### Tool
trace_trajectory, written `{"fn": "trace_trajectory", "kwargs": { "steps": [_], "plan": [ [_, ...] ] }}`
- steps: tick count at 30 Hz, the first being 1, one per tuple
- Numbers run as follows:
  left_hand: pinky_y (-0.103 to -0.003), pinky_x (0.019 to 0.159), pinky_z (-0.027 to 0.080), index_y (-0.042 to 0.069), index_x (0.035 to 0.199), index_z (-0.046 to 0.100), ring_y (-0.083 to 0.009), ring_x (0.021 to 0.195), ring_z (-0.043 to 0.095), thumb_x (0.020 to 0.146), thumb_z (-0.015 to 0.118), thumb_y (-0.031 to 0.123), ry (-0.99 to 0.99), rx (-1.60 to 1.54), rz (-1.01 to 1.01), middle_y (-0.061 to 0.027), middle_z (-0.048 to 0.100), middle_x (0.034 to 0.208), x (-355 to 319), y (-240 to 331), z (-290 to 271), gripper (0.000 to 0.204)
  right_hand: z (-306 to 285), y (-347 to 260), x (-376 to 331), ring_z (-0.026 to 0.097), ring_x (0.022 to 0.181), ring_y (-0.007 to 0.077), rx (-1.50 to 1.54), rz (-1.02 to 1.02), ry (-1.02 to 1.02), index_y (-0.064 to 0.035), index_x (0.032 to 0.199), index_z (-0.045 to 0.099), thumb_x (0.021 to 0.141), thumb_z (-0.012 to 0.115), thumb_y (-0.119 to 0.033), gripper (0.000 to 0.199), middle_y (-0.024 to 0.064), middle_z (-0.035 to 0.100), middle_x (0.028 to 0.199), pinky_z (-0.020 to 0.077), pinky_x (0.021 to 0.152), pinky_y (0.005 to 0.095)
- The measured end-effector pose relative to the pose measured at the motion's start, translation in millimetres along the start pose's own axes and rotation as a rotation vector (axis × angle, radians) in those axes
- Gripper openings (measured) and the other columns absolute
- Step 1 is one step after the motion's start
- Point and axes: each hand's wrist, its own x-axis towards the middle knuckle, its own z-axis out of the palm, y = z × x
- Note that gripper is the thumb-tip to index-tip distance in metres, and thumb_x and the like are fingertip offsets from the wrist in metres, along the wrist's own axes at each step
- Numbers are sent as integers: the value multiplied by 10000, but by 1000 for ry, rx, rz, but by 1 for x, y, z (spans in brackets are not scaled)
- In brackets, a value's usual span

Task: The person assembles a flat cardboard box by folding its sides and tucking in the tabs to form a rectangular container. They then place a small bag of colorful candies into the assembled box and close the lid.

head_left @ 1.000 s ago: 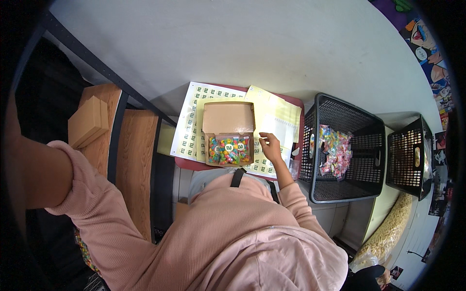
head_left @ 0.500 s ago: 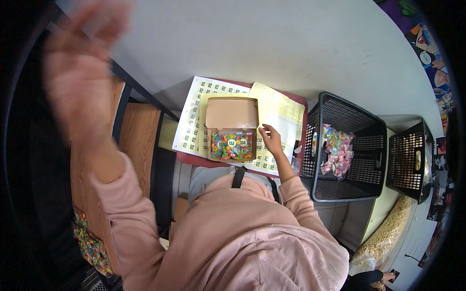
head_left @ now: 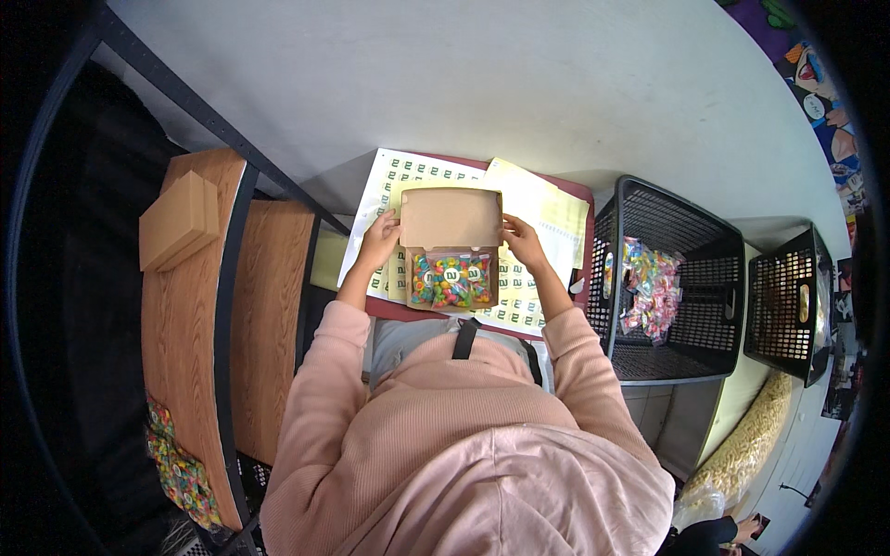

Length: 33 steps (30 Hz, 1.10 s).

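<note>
In front of me stands an open cardboard box (head_left: 451, 219), its lid folded up and back. Several clear bags of colourful candy (head_left: 451, 278) with round white stickers fill its bottom. My left hand (head_left: 381, 243) grips the lid's left side near the hinge, fingers bent at the edge. On the opposite side, my right hand (head_left: 525, 245) holds the lid's right edge with its fingertips. Sticker sheets (head_left: 368, 206) printed with rows of dark marks lie under the box, on a dark red board (head_left: 579, 195).
Right of the board, a black plastic crate (head_left: 681, 347) holds wrapped candies (head_left: 649, 287). Another black crate (head_left: 781, 306) stands beyond, above a long bag of pale snacks (head_left: 746, 440). On the left wooden shelf are a closed cardboard box (head_left: 181, 222) and colourful candy bags (head_left: 181, 468).
My left hand has come down from the upper left to the open box's lid. My right hand stays at its right side. The closed box on the shelf is now in sight.
</note>
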Motion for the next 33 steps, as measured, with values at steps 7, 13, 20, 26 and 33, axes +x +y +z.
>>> {"fn": "trace_trajectory", "kwargs": {
  "steps": [7,13,20,26,33],
  "plan": [
    [-289,747,473,49,1153,483,-201,914,543,702,559,-56,1,180,237,-106,517,1034,-46,38,7,470,-1,-19,-57,594,833,203,-190,-273,66,-35,1103,506,682,542,96,442,129,592,1006,505,666,297],
    [-344,874,403,54,1023,571,-283,1004,489,603,544,-143,-69,349,463,-109,504,1012,-72,26,10,465,10,-11,-82,565,857,261,-268,-432,197,-39,961,535,670,497,137,342,118,534,945,509,634,308],
    [-346,991,316,128,1187,507,-282,1213,329,756,475,-48,-216,175,263,-134,328,1287,-90,-24,10,467,12,16,-95,563,860,259,-343,-441,145,-47,1000,535,770,508,18,240,137,534,930,505,653,327],
    [-432,929,352,105,1314,299,-250,1190,355,875,422,368,-74,-462,-490,-106,332,1306,-110,-10,24,527,20,13,-110,562,908,215,222,412,16,31,1101,494,831,521,-397,507,164,538,1037,515,654,328],
    [-433,981,259,12,1219,378,-228,1175,341,821,515,390,-117,-482,-417,-128,386,1242,-101,-8,28,566,26,0,-111,549,905,219,454,507,109,126,1049,487,759,615,-395,610,177,538,1004,478,767,320]
  ]
}}
